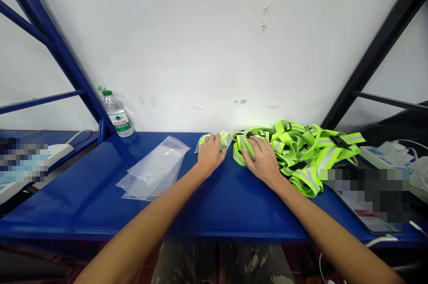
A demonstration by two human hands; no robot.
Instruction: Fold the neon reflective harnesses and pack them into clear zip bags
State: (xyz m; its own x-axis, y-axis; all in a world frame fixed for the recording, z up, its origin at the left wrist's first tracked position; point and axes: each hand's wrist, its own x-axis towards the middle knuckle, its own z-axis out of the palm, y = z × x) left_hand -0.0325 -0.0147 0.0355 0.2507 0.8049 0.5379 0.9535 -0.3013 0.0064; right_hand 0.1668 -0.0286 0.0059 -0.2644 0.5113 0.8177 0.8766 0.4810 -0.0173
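My left hand [210,154] is closed over a small clear bag with a folded neon-yellow reflective strap [225,137] inside, low against the blue tabletop. The bag's edge sticks up beside my fingers. My right hand [262,160] curls its thumb and fingers around a folded reflective strap vest [238,148], yellow with silver stripes. That bundle touches the left side of a loose pile of reflective strap vests [309,150] with black buckles. Flat clear plastic bags [157,170] lie overlapping to the left of my left hand.
A water bottle [117,117] with a green cap stands at the back left, near the wall [214,52]. At the right edge lies a dark-framed tablet or phone [368,219], partly blurred, with a white cable. Blue frame bars [63,59] border the blue table [220,212].
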